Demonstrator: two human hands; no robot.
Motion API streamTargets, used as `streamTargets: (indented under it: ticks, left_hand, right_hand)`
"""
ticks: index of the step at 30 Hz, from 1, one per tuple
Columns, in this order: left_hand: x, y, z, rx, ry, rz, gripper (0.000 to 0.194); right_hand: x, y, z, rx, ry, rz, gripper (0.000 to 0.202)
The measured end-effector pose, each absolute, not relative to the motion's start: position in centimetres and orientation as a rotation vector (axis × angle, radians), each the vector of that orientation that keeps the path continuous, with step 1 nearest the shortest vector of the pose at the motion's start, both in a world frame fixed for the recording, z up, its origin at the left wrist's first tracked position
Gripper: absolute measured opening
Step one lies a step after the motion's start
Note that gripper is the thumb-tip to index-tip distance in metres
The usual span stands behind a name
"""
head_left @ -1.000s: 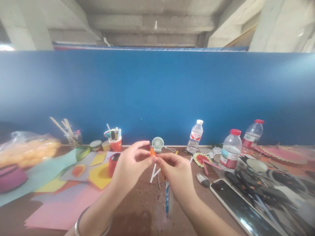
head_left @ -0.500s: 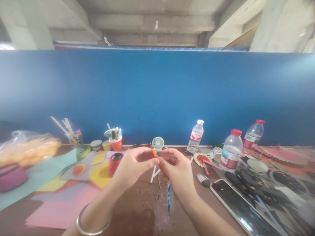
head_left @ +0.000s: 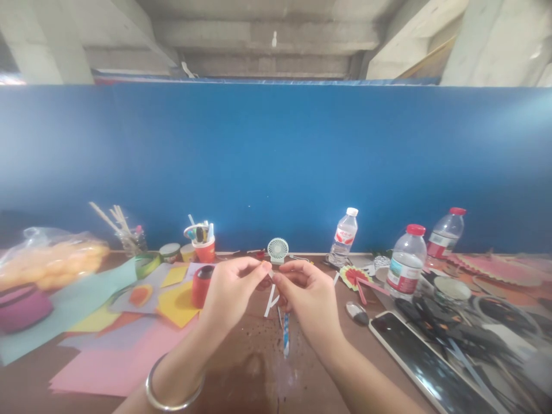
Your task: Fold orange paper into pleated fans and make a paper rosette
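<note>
My left hand and my right hand meet above the middle of the brown table, thumbs and fingertips pinched close together. Between the tips is a small piece, pale now and mostly covered by the fingers. A slim blue-and-white stick points down below my right fingers; its upper end is hidden, and I cannot tell whether that hand grips it. Behind the fingertips lie white paper strips, with a small white fan farther back. A bangle circles my left wrist.
Coloured paper sheets, a red tape roll and a cup of tools are on the left. At right are a phone, a computer mouse, bottles and dark clutter. A blue partition stands behind.
The orange piece that showed between my fingertips is now almost covered. My left fingertips have shifted slightly. The blue-and-white stick has swung left and up below my right hand.
</note>
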State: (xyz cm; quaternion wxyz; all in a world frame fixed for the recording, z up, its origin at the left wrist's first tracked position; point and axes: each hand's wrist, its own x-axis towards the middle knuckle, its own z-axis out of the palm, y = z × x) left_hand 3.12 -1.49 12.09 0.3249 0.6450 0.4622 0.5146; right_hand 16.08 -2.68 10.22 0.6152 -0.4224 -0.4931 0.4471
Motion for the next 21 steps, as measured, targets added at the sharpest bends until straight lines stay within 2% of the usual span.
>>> streamTargets:
  ticks: [21]
  left_hand:
    - [3.13, -1.59, 11.72, 1.661, 1.202, 1.331, 0.024]
  right_hand:
    - [16.66, -2.99, 10.62, -0.989, -1.307, 1.026, 0.016]
